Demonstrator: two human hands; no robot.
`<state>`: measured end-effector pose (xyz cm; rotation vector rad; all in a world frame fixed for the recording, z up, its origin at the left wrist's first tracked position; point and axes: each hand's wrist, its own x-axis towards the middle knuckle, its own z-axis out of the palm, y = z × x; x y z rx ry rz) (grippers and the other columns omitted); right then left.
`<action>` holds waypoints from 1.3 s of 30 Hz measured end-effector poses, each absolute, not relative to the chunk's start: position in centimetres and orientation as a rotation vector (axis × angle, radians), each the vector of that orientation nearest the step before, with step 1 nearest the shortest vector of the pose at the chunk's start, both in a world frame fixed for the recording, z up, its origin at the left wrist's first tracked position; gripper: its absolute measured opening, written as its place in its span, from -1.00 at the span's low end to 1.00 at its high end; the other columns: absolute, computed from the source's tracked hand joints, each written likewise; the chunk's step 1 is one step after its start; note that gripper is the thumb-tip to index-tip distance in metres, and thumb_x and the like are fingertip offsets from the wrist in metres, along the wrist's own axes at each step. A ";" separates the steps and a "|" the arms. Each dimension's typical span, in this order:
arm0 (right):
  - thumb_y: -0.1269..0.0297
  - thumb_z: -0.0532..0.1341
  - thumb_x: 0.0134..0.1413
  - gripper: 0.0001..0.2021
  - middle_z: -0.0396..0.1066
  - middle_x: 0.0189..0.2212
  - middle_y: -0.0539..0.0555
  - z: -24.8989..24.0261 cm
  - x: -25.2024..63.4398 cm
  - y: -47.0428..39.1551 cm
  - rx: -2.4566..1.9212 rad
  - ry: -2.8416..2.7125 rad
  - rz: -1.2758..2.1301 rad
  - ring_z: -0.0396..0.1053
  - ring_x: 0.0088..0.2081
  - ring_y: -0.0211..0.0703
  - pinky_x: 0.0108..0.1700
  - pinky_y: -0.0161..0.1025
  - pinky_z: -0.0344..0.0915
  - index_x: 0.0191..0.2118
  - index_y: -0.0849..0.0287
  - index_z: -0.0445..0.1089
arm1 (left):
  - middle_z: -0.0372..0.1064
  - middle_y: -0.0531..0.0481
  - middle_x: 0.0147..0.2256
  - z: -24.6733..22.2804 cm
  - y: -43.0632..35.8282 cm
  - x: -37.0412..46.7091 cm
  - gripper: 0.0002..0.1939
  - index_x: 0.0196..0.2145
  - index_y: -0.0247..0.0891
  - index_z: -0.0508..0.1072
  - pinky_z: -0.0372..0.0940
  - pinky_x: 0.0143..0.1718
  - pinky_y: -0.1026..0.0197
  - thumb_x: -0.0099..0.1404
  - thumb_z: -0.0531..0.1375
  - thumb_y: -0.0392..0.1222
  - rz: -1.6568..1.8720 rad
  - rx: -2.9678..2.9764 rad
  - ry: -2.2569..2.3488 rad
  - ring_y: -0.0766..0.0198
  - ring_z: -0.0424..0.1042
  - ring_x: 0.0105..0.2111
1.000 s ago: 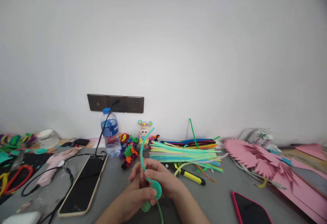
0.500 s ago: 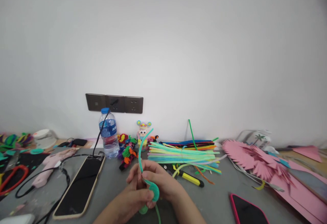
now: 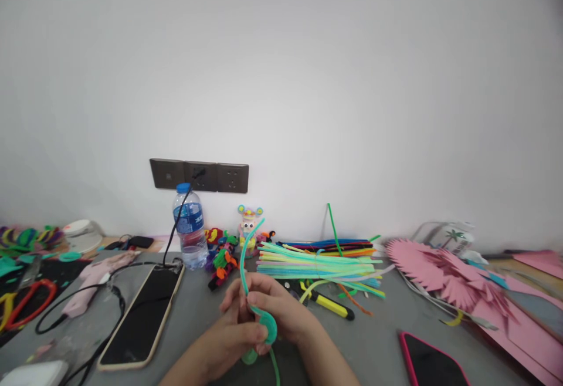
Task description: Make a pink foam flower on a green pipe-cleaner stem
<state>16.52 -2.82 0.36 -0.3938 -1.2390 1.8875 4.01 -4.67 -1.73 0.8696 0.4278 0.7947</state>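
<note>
Both my hands meet low in the middle of the view, around a green pipe cleaner (image 3: 244,257) that has been wound into a flat coil (image 3: 269,328). My left hand (image 3: 235,336) pinches the coil, its thumb lying against the coil's left side. Just above, my right hand (image 3: 275,307) has thumb and fingers closed on the pipe cleaner where the free end rises in a curve. Below the hands a second green coil (image 3: 249,356) shows in part, along with another green strand (image 3: 275,367). My fingers hide where these pieces join.
Behind the hands lies a bundle of coloured pipe cleaners (image 3: 316,264) and a yellow utility knife (image 3: 332,305). Phones lie left (image 3: 143,318) and right (image 3: 431,362). A water bottle (image 3: 190,230), a pink glue gun (image 3: 90,280), red-handled scissors (image 3: 35,304) and pink folded paper (image 3: 444,274) also stand or lie around.
The whole scene has shifted slightly right and up in the view. My hands keep the same grip on the green pipe cleaner.
</note>
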 end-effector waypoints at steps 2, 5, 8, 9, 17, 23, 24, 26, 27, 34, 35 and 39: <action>0.06 0.36 -0.06 -0.68 0.46 -0.25 0.13 0.4 16.5 -2.8 -0.391 -1.254 1.883 0.37 -0.36 -0.25 -0.27 -0.31 0.26 -0.41 0.25 0.38 | 0.22 0.16 -0.60 -1.6 -4.7 4.0 -0.57 -0.36 -0.26 0.29 0.09 -0.53 0.33 -0.08 0.42 -0.08 0.792 0.881 0.417 0.44 0.17 -0.61; 0.06 0.35 -0.05 -0.68 0.46 -0.25 0.14 0.5 16.5 -2.8 -0.370 -1.264 1.878 0.38 -0.35 -0.23 -0.23 -0.29 0.26 -0.43 0.25 0.37 | 0.22 0.17 -0.62 -1.2 -4.8 4.1 -0.55 -0.33 -0.25 0.30 0.08 -0.54 0.33 -0.08 0.42 -0.09 0.792 0.882 0.424 0.44 0.16 -0.63; 0.06 0.35 -0.04 -0.69 0.45 -0.24 0.14 0.3 16.5 -2.8 -0.359 -1.260 1.881 0.38 -0.31 -0.19 -0.19 -0.24 0.27 -0.41 0.25 0.38 | 0.22 0.18 -0.62 -1.0 -4.8 4.1 -0.54 -0.30 -0.25 0.30 0.07 -0.55 0.33 -0.09 0.42 -0.11 0.797 0.866 0.425 0.44 0.16 -0.64; 0.07 0.34 -0.03 -0.69 0.45 -0.24 0.14 0.3 16.5 -2.8 -0.362 -1.261 1.881 0.38 -0.31 -0.20 -0.18 -0.24 0.27 -0.40 0.25 0.39 | 0.22 0.17 -0.62 -1.0 -4.8 4.1 -0.55 -0.30 -0.25 0.30 0.07 -0.55 0.33 -0.09 0.42 -0.12 0.796 0.863 0.421 0.44 0.17 -0.64; 0.08 0.33 0.00 -0.71 0.46 -0.29 0.13 0.1 16.7 -2.7 -0.368 -1.280 1.875 0.35 -0.37 -0.23 -0.25 -0.28 0.25 -0.38 0.24 0.37 | 0.25 0.16 -0.63 -1.6 -4.7 3.9 -0.61 -0.32 -0.26 0.30 0.08 -0.54 0.32 -0.05 0.39 -0.17 0.790 0.881 0.424 0.42 0.19 -0.62; 0.10 0.33 -0.01 -0.72 0.44 -0.32 0.11 0.2 16.5 -2.8 -0.348 -1.269 1.885 0.34 -0.37 -0.23 -0.28 -0.30 0.23 -0.39 0.23 0.36 | 0.25 0.16 -0.64 -1.4 -4.7 4.0 -0.55 -0.29 -0.27 0.30 0.08 -0.54 0.33 -0.08 0.41 -0.14 0.779 0.870 0.420 0.43 0.19 -0.63; 0.10 0.33 -0.01 -0.72 0.44 -0.32 0.11 0.2 16.5 -2.8 -0.346 -1.265 1.890 0.35 -0.36 -0.22 -0.27 -0.29 0.23 -0.40 0.23 0.36 | 0.25 0.17 -0.64 -1.4 -4.7 4.0 -0.54 -0.29 -0.27 0.30 0.07 -0.54 0.33 -0.09 0.41 -0.15 0.778 0.865 0.423 0.43 0.19 -0.64; 0.09 0.34 -0.02 -0.71 0.44 -0.32 0.12 0.2 16.5 -2.8 -0.349 -1.261 1.891 0.35 -0.35 -0.21 -0.26 -0.29 0.24 -0.40 0.23 0.36 | 0.25 0.17 -0.63 -1.4 -4.7 4.0 -0.53 -0.27 -0.27 0.30 0.07 -0.54 0.33 -0.08 0.41 -0.15 0.780 0.858 0.432 0.43 0.19 -0.64; 0.09 0.34 -0.02 -0.71 0.44 -0.32 0.11 0.1 16.5 -2.8 -0.351 -1.261 1.890 0.35 -0.34 -0.21 -0.25 -0.29 0.23 -0.40 0.23 0.36 | 0.26 0.17 -0.63 -1.4 -4.7 3.9 -0.54 -0.26 -0.26 0.30 0.08 -0.54 0.33 -0.08 0.40 -0.16 0.781 0.860 0.433 0.43 0.20 -0.64; 0.08 0.34 -0.03 -0.70 0.44 -0.32 0.12 0.2 16.5 -2.7 -0.346 -1.260 1.892 0.36 -0.34 -0.21 -0.25 -0.30 0.24 -0.41 0.24 0.36 | 0.25 0.18 -0.64 -1.2 -4.7 4.0 -0.55 -0.27 -0.26 0.31 0.07 -0.54 0.33 -0.09 0.40 -0.17 0.777 0.860 0.446 0.44 0.18 -0.65; 0.09 0.34 -0.02 -0.71 0.44 -0.31 0.12 0.2 16.4 -2.7 -0.344 -1.262 1.889 0.36 -0.36 -0.23 -0.26 -0.31 0.24 -0.40 0.24 0.36 | 0.24 0.18 -0.65 -1.2 -4.7 4.1 -0.55 -0.28 -0.26 0.31 0.06 -0.55 0.34 -0.10 0.41 -0.16 0.775 0.861 0.449 0.44 0.17 -0.65; 0.08 0.34 -0.01 -0.70 0.44 -0.30 0.12 0.1 16.5 -2.8 -0.343 -1.267 1.887 0.35 -0.38 -0.24 -0.27 -0.30 0.24 -0.39 0.23 0.36 | 0.22 0.19 -0.66 -1.0 -4.6 4.3 -0.54 -0.37 -0.26 0.30 0.06 -0.57 0.34 -0.16 0.43 -0.11 0.772 0.868 0.470 0.45 0.16 -0.66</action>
